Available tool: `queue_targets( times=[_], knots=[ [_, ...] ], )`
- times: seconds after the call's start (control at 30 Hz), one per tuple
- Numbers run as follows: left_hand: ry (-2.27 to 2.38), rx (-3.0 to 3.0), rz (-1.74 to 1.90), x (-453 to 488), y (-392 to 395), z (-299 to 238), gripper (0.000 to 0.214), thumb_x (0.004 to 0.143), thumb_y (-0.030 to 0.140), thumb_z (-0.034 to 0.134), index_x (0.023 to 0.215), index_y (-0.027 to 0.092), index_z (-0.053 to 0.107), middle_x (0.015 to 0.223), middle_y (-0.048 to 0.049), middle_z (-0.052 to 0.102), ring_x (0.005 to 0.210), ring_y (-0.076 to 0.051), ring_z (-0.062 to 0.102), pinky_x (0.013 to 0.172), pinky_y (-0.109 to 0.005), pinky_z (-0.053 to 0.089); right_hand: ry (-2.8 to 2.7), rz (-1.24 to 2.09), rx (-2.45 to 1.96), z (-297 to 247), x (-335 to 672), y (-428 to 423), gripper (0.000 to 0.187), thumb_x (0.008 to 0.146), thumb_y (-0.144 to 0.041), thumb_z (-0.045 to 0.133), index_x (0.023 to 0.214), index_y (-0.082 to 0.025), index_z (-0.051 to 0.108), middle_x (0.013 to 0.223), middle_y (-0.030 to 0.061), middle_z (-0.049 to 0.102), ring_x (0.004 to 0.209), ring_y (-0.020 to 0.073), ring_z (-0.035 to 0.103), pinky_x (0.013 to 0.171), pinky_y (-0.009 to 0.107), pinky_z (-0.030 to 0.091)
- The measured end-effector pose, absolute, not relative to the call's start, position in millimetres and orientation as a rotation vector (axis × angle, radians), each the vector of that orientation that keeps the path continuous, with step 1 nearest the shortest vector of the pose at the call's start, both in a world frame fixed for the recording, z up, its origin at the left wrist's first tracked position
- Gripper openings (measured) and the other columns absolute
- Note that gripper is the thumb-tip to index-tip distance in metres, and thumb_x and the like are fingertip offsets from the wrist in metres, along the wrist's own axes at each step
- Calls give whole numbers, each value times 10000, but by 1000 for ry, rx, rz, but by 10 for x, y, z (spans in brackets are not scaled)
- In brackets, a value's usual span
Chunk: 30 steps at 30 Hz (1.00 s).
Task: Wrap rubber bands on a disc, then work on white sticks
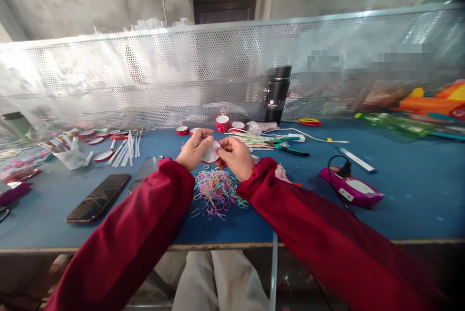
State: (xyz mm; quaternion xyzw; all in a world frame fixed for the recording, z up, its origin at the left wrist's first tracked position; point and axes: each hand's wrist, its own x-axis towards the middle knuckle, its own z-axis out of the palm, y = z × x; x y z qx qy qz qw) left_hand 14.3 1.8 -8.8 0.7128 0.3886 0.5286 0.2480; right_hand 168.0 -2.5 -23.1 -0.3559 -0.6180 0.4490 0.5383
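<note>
Both my left hand [195,148] and my right hand [237,157] are pinching a red-rimmed white disc [209,154], just beyond the pile of rubber bands [217,186]. The left is gripping one side, the right is pressing the opposite edge; whether it is catching anything smaller, I cannot tell. Left of the pile, a dark phone [99,198] is lying flat; farther beyond the pile, a black flask [278,96] is standing upright.
</note>
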Motion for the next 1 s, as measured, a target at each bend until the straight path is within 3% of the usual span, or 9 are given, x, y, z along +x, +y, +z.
queue_targets(
  times=[0.13,0.23,0.43,0.77,1.0],
  knots=[
    [969,2205,1354,68,21,-97,750,697,408,765,1358,215,468,1280,-140,564,1122,-265,569,924,-400,485,-1448,949,-830,-185,1743,30,438,728,-224,622,1158,-262,543,642,-55,629,452,150,635,373,255,526],
    [1008,2344,1311,51,17,-105,864,666,424,787,1418,218,415,1369,-177,515,1217,-322,528,970,-464,471,-1475,857,-837,-156,1782,49,426,745,-217,597,1169,-261,605,662,-36,642,456,142,627,382,256,527],
    [1152,2498,1275,77,11,-87,803,703,431,741,1392,177,415,1384,-192,505,1251,-327,511,1038,-512,416,-1525,755,-877,-160,1785,31,369,734,-206,608,1100,-233,647,630,-28,653,508,146,637,405,230,493],
    [1202,2370,1302,152,-132,1,659,634,250,740,1249,178,515,1156,-135,611,1058,-273,591,866,-403,500,-1535,783,-865,-153,1752,-7,312,727,-219,612,1039,-237,616,565,-52,601,452,150,614,392,244,468],
    [1228,2450,1252,153,-123,-20,660,656,203,678,1281,168,471,1224,-151,586,1113,-280,568,966,-442,442,-1504,873,-863,-124,1752,-10,300,711,-192,599,1007,-236,607,559,-53,610,442,141,611,377,231,468]
  ],
)
